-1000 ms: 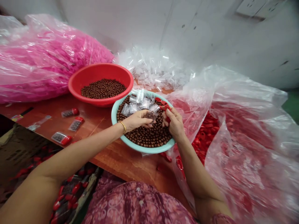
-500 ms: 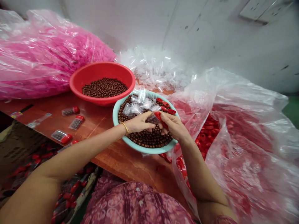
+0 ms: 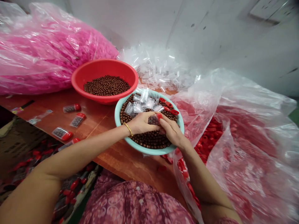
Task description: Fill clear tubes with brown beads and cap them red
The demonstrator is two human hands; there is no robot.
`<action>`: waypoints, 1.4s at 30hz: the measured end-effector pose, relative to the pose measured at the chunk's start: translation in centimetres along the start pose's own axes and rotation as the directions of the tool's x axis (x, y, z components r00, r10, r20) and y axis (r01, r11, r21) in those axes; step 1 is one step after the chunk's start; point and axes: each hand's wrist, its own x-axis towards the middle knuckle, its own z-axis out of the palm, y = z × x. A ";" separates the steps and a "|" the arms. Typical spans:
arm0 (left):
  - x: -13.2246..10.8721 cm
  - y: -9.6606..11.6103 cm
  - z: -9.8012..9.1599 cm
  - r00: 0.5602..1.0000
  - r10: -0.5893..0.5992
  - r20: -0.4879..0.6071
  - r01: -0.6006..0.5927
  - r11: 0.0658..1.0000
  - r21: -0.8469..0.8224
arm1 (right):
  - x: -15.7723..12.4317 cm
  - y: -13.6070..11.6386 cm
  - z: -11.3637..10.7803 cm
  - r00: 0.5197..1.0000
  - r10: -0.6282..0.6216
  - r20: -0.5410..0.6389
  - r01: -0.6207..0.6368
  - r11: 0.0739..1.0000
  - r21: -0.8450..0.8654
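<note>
Fingers of both hands, left hand (image 3: pixel 140 123) and right hand (image 3: pixel 172 132), pinch a small packet (image 3: pixel 155 119) over the teal bowl (image 3: pixel 177 119) mid-frame, on a reddish wooden table (image 3: pixel 109 155) against a white wall (image 3: pixel 144 25).

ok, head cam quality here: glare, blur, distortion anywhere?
Head view: soft even light, no hard shadows. Glare streaks on the pink bag and the clear bag of red caps. Wide-angle bending at the edges. Left hand and right hand over the teal bowl are slightly soft; the small packet between them is hard to read.
</note>
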 end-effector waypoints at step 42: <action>-0.7 2.1 0.6 0.999 -0.052 -0.008 0.046 0.795 0.605 | 1.2 -1.5 -0.7 0.908 0.063 -0.413 -0.087 0.995 -0.038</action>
